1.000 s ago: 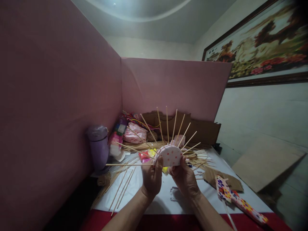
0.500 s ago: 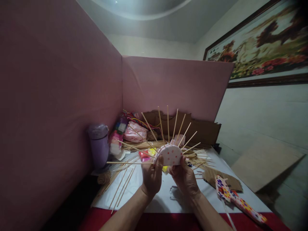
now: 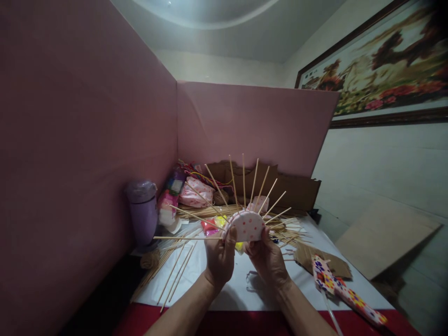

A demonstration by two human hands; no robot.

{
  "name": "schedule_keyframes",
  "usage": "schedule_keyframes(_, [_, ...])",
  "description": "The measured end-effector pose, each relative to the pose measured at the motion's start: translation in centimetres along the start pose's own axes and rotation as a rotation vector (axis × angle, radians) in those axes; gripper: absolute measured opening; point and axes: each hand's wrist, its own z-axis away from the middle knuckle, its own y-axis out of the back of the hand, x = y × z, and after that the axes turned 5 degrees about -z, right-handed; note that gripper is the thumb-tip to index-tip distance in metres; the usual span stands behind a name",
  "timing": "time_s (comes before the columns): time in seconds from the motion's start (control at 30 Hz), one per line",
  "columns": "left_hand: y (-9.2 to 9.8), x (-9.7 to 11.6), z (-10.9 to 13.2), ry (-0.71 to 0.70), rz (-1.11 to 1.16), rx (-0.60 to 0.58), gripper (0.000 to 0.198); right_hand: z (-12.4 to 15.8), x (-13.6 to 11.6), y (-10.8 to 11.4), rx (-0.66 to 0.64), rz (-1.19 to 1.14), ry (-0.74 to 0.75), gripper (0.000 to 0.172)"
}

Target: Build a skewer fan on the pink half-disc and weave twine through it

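Dim, overhead glow, warped edges

Two hands (image 3: 220, 260) (image 3: 268, 262), one dotted disc (image 3: 247, 225), one purple cup (image 3: 143, 212)

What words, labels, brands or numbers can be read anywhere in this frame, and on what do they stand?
None can be read.
The packet by the purple cup: its label patch is blurred beyond reading.
The framed picture, the dotted piece and the flowered strip: patterns only, no lettering.
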Motion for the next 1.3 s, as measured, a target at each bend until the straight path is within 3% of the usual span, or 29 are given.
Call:
schedule_keyframes(0.1, [0.02,0.04,-0.06,0.028,0.042,-0.059,0.049,0.09,0.01,-0.06,-0.012,0.026,0.006,0.029])
schedule_keyframes(0.8, [0.11,0.04,0.1,0.032,0.074,-0.063,0.042,0.14,0.0,-0.08,-0.013,0.028,0.002,0.029])
schedule_keyframes(1.3, [0.1,0.2,-0.07,0.038,0.053,-0.056,0.048,0.03,0.06,0.09,-0.035,0.043,0.003,0.03])
